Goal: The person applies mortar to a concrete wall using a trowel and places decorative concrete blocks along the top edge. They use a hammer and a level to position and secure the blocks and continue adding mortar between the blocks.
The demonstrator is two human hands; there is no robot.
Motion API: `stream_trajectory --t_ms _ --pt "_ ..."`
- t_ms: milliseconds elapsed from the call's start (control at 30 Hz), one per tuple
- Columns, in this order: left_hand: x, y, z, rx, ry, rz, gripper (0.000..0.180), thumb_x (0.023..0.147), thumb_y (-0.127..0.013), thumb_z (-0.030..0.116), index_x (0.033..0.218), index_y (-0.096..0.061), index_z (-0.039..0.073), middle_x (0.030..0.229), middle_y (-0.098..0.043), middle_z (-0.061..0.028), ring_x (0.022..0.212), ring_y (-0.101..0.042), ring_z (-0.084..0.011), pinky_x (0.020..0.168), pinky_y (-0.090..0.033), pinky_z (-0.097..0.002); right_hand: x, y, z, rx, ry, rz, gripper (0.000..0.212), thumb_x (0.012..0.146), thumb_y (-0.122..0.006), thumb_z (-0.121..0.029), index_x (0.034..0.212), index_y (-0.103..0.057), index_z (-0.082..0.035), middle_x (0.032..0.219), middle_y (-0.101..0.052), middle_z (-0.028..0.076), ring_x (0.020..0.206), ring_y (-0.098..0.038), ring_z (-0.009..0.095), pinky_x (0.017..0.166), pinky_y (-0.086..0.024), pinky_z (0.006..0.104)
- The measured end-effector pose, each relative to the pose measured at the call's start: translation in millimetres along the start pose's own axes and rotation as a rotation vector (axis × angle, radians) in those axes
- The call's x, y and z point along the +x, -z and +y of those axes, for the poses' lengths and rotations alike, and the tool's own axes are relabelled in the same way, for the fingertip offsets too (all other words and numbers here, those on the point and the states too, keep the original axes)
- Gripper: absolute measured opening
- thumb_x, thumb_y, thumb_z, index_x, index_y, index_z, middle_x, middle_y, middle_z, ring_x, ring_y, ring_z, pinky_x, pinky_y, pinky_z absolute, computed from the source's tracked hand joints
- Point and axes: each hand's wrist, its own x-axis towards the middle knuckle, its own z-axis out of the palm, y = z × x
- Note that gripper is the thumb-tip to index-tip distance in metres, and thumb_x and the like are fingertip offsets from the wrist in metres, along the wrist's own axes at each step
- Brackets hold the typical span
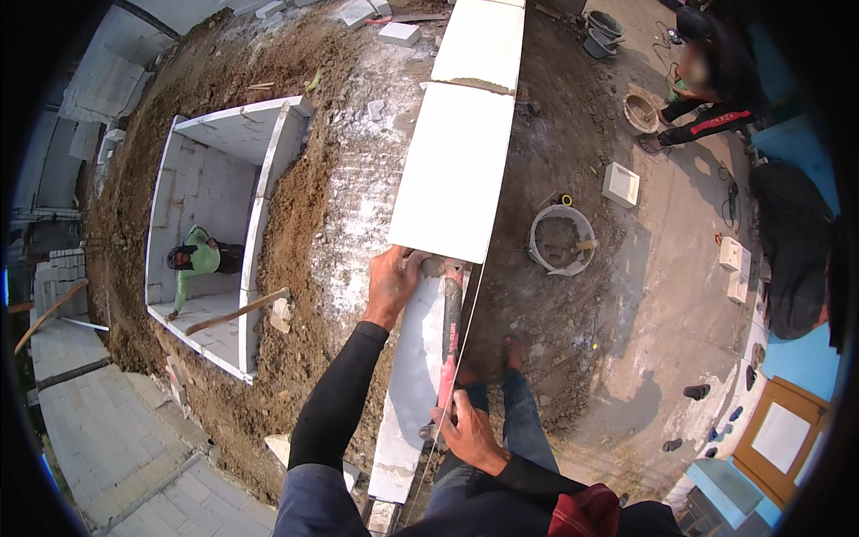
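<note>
A long white block (456,170) lies on top of the wall, with grey mortar (433,267) at its near end. My left hand (392,285) is at that block's near left corner, its fingers bent against the edge. A tool with a black and red handle (452,327) lies lengthwise along the lower course (407,403), its black end touching the upper block. Bent around the tool's red near part are the fingers of my right hand (472,434). The tool's working end is partly hidden, so its kind is unclear. A thin string (469,313) runs along the wall's right edge.
Right of the wall stand a white mortar bucket (562,240) and a white box-like block (621,184). One person crouches by a round basin (641,114). At left, another person (204,258) is inside a block-walled pit (259,224), crossed by a wooden stick (237,311).
</note>
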Motion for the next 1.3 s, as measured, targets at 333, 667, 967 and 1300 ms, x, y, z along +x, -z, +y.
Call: stream_trajectory --t_ms 333,667,967,1300 --pt "5.1 -4.8 2.3 -0.031 -0.051 0.045 0.02 0.089 -0.071 0.003 0.109 -0.07 0.008 0.088 -0.075 -0.016 0.077 -0.074 -0.035 0.065 -0.057 -0.0404 2.9 11.8 -8.5 -0.045 -0.011 -0.009 0.036 0.1 -0.065 -0.03 0.105 -0.045 -0.001 0.077 -0.067 0.024 0.074 -0.067 0.048 0.062 -0.05 0.0537" --pt "-2.2 -7.4 3.5 -0.048 -0.037 0.055 0.038 0.089 -0.071 0.006 0.125 -0.064 0.016 0.088 -0.074 -0.0156 0.078 -0.071 -0.0392 0.07 -0.057 -0.0465 -94.8 131.2 50.6 -0.047 -0.325 0.121 0.034 0.101 -0.064 -0.021 0.126 -0.057 0.001 0.072 -0.064 0.003 0.061 -0.057 0.009 0.058 -0.046 0.0291" --pt "-2.3 -24.6 0.3 -0.093 -0.021 0.113 0.038 0.087 -0.073 0.009 0.124 -0.064 0.016 0.089 -0.073 -0.0184 0.08 -0.073 -0.0362 0.07 -0.057 -0.044 -134.2 288.4 14.7 -0.075 -0.636 0.597 0.039 0.102 -0.066 -0.042 0.115 -0.067 -0.005 0.06 -0.038 -0.008 0.052 -0.039 0.005 0.049 -0.031 0.0239" --pt "-8.4 -9.6 9.5 -0.133 0.028 0.084 0.043 0.085 -0.072 0.002 0.124 -0.064 0.016 0.085 -0.072 -0.0142 0.077 -0.071 -0.0357 0.069 -0.056 -0.0446 65.5 465.3 -230.8 -0.668 0.352 0.998 0.049 0.11 -0.043 -0.044 0.112 -0.061 0.001 0.075 -0.045 -0.001 0.061 -0.038 0.008 0.054 -0.031 0.0264"
